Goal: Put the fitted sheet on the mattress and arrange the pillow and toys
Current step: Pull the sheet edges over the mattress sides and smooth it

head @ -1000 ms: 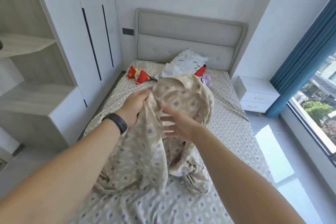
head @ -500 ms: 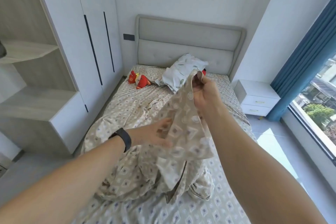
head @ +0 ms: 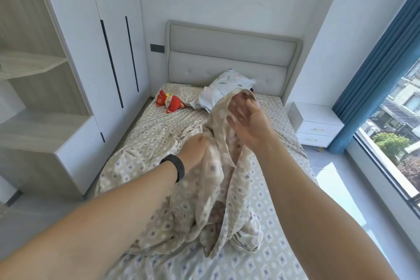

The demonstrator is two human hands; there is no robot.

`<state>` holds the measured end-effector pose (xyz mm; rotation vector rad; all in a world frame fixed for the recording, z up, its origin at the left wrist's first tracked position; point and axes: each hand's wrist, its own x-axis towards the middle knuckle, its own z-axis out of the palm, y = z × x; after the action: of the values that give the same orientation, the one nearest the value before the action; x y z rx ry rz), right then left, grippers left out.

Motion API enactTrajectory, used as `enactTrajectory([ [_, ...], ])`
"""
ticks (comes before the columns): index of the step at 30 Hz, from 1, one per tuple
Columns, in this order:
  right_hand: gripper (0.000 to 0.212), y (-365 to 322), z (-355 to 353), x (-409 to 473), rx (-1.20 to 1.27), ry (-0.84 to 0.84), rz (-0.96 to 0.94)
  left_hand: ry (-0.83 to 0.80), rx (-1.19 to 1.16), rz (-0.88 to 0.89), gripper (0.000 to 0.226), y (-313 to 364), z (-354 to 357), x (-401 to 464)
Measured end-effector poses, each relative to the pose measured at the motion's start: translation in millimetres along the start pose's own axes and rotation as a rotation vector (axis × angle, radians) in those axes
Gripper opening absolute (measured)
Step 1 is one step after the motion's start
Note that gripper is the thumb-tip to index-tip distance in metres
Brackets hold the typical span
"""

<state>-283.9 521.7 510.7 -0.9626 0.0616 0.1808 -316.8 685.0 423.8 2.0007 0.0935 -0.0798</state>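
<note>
Bed [head: 284, 245]; fingers [head: 238, 118] loose against sheet [head: 204, 188]

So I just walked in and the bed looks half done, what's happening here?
A person is sorting out a bunched-up patterned sheet on the bed. The left hand grips the fabric low down, while the right hand lifts an edge with fingers spread. The sheet is still crumpled in a heap mid-mattress. The pillow and red plush toys lie by the headboard.
</note>
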Motion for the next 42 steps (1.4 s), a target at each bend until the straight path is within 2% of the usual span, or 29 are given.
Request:
enactTrajectory([
  [3, 0.058, 26.2, -21.2, -8.4, -0.428, -0.051, 0.135, 0.127, -0.201, -0.034, 0.037, 16.6, -29.5, 13.1],
  [5, 0.081, 52.5, -20.5, -26.6, -0.729, -0.142, 0.308, 0.100, -0.260, 0.043, 0.033, 31.2, -45.3, 20.1],
  [6, 0.082, 65.6, -16.2, -34.8, -0.821, -0.179, 0.345, 0.050, -0.272, 0.088, 0.029, 39.4, -49.8, 21.1],
  [7, 0.068, 77.3, -10.2, -39.9, -0.853, -0.194, 0.334, -0.006, -0.255, 0.136, 0.026, 45.9, -51.8, 21.9],
  [9, 0.023, 90.2, 4.5, -40.1, -0.799, -0.100, 0.222, -0.098, -0.165, 0.215, 0.023, 49.5, -53.0, 21.4],
  [11, 0.028, 86.6, 10.3, -30.9, -0.628, 0.062, 0.190, -0.159, -0.122, 0.243, 0.026, 43.2, -55.0, 16.2],
  [12, 0.028, 80.6, 11.1, -26.2, -0.516, 0.109, 0.181, -0.194, -0.135, 0.238, 0.035, 35.8, -57.0, 12.0],
  [14, 0.027, 61.4, 12.5, -20.3, -0.279, 0.147, 0.158, -0.265, -0.073, 0.193, 0.058, 13.8, -60.9, 4.8],
  [15, 0.027, 51.2, 15.0, -17.8, -0.143, 0.164, 0.148, -0.315, 0.020, 0.168, 0.060, 3.8, -60.6, -1.0],
  [17, 0.022, 26.6, 24.8, -13.9, 0.026, 0.157, 0.109, -0.373, 0.168, 0.108, 0.047, -12.6, -52.7, -8.3],
  [19, 0.020, 0.4, 36.7, -10.1, 0.131, 0.157, 0.028, -0.269, 0.270, 0.108, 0.019, -24.1, -42.8, -7.9],
  [20, 0.024, -14.9, 39.5, -8.2, 0.172, 0.179, -0.024, -0.206, 0.324, 0.114, 0.013, -28.5, -43.3, -7.0],
  [21, 0.026, -28.0, 38.8, -4.1, 0.217, 0.204, -0.072, -0.159, 0.378, 0.108, 0.016, -34.4, -47.8, -4.8],
  [23, 0.008, -54.0, 32.8, -2.9, 0.264, 0.276, -0.152, -0.129, 0.500, 0.054, 0.022, -45.6, -64.4, 0.2],
  [25, 0.016, -61.7, 23.8, 5.1, 0.224, 0.340, -0.171, -0.103, 0.602, 0.001, 0.027, -55.2, -79.1, 6.3],
  [27, 0.015, -43.8, 18.4, 11.9, 0.078, 0.345, -0.135, -0.026, 0.564, 0.010, 0.027, -47.4, -84.8, 11.5],
  [29, 0.013, -5.1, 17.7, 9.5, -0.119, 0.297, 0.001, 0.094, 0.424, 0.092, 0.028, -22.2, -81.3, 16.6],
  [32, 0.030, 62.5, 8.7, -8.1, -0.326, 0.280, 0.253, 0.149, 0.307, 0.192, 0.030, 22.8, -74.1, 20.0],
  [33, 0.034, 82.0, 4.6, -15.5, -0.283, 0.249, 0.340, 0.145, 0.295, 0.223, 0.030, 34.4, -72.1, 20.7],
  [35, 0.056, 106.9, 2.5, -33.3, -0.066, 0.151, 0.518, 0.127, 0.278, 0.284, 0.026, 48.6, -67.7, 18.9],
  [37, 0.077, 113.2, 2.3, -41.7, 0.126, -0.001, 0.584, 0.030, 0.269, 0.322, 0.021, 53.1, -59.5, 10.4],
  [38, 0.076, 108.1, 4.2, -45.6, 0.161, -0.077, 0.567, -0.049, 0.281, 0.338, 0.018, 50.8, -55.1, 5.1],
  [39, 0.067, 104.3, 3.8, -44.2, 0.170, -0.100, 0.514, -0.127, 0.304, 0.353, 0.015, 44.7, -51.2, 1.0],
  [41, 0.039, 95.4, 3.3, -35.9, 0.133, -0.019, 0.388, -0.221, 0.360, 0.347, 0.009, 27.9, -46.9, -3.1],
  [42, 0.031, 91.2, 2.6, -30.9, 0.104, 0.059, 0.344, -0.235, 0.359, 0.316, 0.016, 20.5, -47.9, -4.2],
])
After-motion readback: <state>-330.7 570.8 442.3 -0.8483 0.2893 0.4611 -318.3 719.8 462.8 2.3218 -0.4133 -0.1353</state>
